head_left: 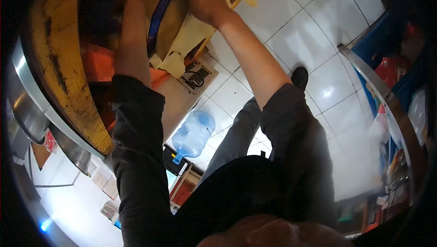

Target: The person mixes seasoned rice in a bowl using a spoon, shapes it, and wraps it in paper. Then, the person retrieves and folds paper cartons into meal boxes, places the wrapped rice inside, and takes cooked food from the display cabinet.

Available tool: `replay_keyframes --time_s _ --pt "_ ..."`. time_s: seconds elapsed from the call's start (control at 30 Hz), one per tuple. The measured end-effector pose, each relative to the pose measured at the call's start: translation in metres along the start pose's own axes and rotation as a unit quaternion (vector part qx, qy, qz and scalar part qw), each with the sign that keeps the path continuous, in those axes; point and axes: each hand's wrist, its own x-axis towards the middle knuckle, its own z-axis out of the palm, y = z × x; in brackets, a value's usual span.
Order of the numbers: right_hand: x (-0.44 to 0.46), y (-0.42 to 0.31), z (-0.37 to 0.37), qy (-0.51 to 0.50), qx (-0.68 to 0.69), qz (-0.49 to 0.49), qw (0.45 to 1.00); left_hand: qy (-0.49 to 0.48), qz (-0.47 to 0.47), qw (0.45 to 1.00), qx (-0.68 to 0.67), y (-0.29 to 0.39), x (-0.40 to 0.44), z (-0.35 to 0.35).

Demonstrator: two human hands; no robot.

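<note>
The left forearm (132, 53) and right forearm (250, 51) are bared and stretched forward; the left hand (130, 0) is dimmed by shadow, the right hand (203, 0) angled inward, partly cut off above.

From my end I can't make out one whole word. Bold dark lettering (198, 77) stands at a corner of the pale carton (172, 100), next to the tiled floor (323, 92), slanted and too blurred for me to read. The print on the papers (104, 182) and the red packet (388, 71) is too small.
</note>
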Motion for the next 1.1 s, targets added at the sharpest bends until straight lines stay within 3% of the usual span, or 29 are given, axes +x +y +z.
replay_keyframes --time_s 0.03,0.17,0.23,0.53,1.1 --pt "0.0 -0.001 0.001 0.04 0.023 -0.003 0.999 0.004 0.001 1.0 0.003 0.0 0.003 0.004" --pt "-0.002 0.007 0.008 0.039 -0.042 -0.002 0.998 0.02 0.008 1.0 0.012 0.001 0.009 0.005" --pt "-0.004 0.009 0.005 -0.013 -0.012 0.021 1.0 0.026 0.012 0.999 0.017 0.001 0.01 0.006" --pt "0.002 0.008 -0.008 -0.077 -0.007 0.02 0.997 0.069 0.013 0.997 0.025 0.001 0.012 -0.01" --pt "0.006 0.004 -0.009 -0.096 -0.035 0.014 0.995 0.113 0.003 0.993 0.01 0.015 0.014 -0.017"
